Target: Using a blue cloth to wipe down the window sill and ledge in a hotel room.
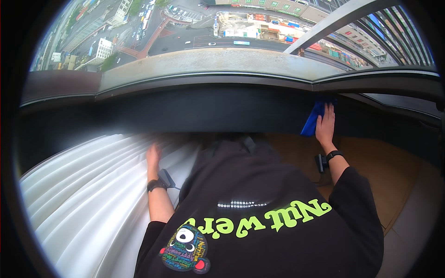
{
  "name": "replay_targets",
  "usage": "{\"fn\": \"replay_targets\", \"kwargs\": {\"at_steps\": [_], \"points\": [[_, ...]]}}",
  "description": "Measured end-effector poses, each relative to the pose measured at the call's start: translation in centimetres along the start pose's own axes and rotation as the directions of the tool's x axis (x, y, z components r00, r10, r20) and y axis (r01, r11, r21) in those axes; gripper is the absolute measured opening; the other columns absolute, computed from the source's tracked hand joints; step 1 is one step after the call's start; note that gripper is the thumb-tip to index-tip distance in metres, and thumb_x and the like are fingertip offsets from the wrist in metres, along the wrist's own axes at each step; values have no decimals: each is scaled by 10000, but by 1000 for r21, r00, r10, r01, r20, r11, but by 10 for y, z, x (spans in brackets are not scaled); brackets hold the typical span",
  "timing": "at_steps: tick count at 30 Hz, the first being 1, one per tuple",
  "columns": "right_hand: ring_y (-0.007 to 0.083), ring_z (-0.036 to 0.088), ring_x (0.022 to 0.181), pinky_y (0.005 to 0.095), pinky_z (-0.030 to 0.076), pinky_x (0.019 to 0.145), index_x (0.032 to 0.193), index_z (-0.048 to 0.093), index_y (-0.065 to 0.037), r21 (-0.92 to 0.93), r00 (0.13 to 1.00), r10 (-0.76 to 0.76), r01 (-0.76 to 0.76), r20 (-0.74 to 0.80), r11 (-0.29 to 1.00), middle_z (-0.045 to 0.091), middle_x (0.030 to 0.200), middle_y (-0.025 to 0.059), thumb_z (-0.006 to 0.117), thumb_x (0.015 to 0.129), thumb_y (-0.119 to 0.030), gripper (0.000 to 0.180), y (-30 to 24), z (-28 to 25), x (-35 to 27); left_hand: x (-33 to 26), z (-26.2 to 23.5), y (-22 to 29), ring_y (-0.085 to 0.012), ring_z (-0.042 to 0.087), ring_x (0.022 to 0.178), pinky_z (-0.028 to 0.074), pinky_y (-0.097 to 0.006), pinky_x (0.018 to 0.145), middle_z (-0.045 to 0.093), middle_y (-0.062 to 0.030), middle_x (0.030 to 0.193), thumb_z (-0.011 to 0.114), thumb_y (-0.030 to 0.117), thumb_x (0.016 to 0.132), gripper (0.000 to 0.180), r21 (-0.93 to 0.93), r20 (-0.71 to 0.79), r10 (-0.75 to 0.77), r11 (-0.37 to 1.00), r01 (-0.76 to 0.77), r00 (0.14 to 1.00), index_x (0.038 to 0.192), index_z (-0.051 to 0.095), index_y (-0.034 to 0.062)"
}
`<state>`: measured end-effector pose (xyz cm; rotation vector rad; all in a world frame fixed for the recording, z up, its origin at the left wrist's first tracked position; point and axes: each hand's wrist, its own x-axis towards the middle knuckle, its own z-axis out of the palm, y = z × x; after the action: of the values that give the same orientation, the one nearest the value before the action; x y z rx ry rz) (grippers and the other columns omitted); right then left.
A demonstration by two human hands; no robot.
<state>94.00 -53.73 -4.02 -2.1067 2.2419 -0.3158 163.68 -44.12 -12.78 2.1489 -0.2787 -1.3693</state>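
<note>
Blue cloth (311, 121): right of centre in the upper half of the frame, on the dark sill (222, 107). Right hand (326, 121) lies flat over the cloth's right part, fingers extended and pointing to the top of the frame; not clenched. Left hand (154, 155), left of centre, is blurred over the white curtain (83, 185); cannot tell whether it grips the fabric. Dark band (334, 154) on right wrist, another (156, 185) on left. Brown surface (371, 171) at right, below the sill. Dark shirt (278, 185) fills lower centre. Pale outer ledge (218, 62) spans upper centre; street (194, 44) beyond it, along the top.
</note>
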Motion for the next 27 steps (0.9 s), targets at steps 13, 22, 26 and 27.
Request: {"fn": "replay_targets", "kwargs": {"at_steps": [13, 22, 26, 27], "points": [[335, 308, 1404, 461, 236, 1156, 1401, 409, -26, 145, 958, -284, 276, 41, 950, 350, 1493, 200, 540, 880, -250, 582, -65, -6, -2, -17, 121, 65, -306, 397, 1323, 287, -401, 1111, 429, -117, 1451, 135, 597, 969, 774, -609, -212, 102, 764, -213, 972, 1414, 397, 20], [346, 578, 1143, 402, 455, 967, 1128, 609, -9, 330, 975, 71, 3, -213, 944, 641, 1179, 168, 562, 858, -73, 281, 66, -82, -3, -105, 166, 132, -437, 536, 1142, 440, -447, 966, 521, -265, 1313, 291, 605, 961, 826, -249, -576, -10, 954, -164, 817, 1329, 399, -127], [163, 625, 889, 296, 473, 816, 1075, 626, 10, 698, 905, 268, -425, 329, 576, 678, 929, 66, 504, 921, -102, 226, 104, -140, 31, -111, 179, 141, -447, 536, 1139, 419, -472, 965, 521, -287, 1293, 334, 575, 964, 772, -72, -701, 99, 976, -208, 706, 1352, 349, -93], [118, 594, 860, 276, 468, 802, 1069, 632, 6, 757, 883, 199, -467, 425, 457, 658, 909, 39, 517, 912, -101, 223, 95, -159, 44, -109, 173, 137, -444, 523, 1157, 409, -464, 977, 505, -295, 1306, 329, 559, 972, 758, -45, -713, 133, 971, -234, 689, 1350, 345, -97]]}}
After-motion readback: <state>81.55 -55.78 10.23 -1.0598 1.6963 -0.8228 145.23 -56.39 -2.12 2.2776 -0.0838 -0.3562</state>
